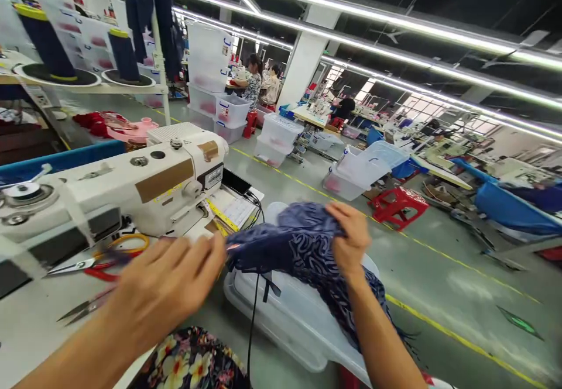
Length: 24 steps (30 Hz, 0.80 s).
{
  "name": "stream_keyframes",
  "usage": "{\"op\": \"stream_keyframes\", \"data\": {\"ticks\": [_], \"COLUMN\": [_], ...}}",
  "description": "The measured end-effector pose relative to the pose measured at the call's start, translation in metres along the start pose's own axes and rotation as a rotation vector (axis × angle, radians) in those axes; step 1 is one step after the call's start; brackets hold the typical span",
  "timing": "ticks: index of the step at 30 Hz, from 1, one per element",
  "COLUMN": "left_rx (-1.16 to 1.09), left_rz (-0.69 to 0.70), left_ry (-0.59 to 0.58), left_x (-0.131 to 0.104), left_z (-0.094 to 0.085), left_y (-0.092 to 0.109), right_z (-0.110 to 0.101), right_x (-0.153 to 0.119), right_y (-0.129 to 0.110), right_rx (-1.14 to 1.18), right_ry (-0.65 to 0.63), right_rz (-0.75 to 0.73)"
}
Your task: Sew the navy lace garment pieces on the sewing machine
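A dark blue patterned cloth (302,251) is stretched between my two hands, above a translucent plastic bin (281,313). My left hand (175,275) is closed on the cloth's left end, over the edge of the sewing table. On the other side, my right hand (351,237) grips the cloth's upper right part, and the rest hangs down behind my right forearm. The white sewing machine (167,172) stands beyond my left hand. Orange-handled scissors (100,260) and a second, blurred pair (85,307) lie on the white table (26,330) left of my left hand.
Thread cones (125,55) stand on a rack at the upper left. Behind the machine are papers (230,205) and a dark phone-like device (237,181). A red stool (399,206) and stacked bins (276,137) stand on the floor. People sit at machines farther back.
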<state>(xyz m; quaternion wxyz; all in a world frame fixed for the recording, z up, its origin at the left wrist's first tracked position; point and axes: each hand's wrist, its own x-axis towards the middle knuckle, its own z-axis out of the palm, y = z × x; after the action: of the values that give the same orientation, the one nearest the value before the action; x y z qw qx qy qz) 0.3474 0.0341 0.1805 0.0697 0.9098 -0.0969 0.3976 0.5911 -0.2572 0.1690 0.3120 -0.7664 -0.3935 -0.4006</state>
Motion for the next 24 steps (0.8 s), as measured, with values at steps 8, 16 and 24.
{"op": "stream_keyframes", "data": {"ticks": [8,16,24], "left_rx": [0.016,-0.058,0.052], "left_rz": [0.282,0.139,-0.106], "left_ry": [-0.377,-0.332,0.031], "left_x": [0.039,-0.039,-0.124], "left_z": [0.177,0.128,0.030], "left_y": [0.059,0.033,0.028], "right_z": [-0.134,-0.073,0.069], "right_x": [-0.193,-0.188,-0.140], "right_y": [0.090,0.092,0.085], "right_rx": [-0.588,-0.560,-0.260], "right_ry": [-0.239,-0.211,-0.374], "right_rz": [0.169,0.278,0.147]}}
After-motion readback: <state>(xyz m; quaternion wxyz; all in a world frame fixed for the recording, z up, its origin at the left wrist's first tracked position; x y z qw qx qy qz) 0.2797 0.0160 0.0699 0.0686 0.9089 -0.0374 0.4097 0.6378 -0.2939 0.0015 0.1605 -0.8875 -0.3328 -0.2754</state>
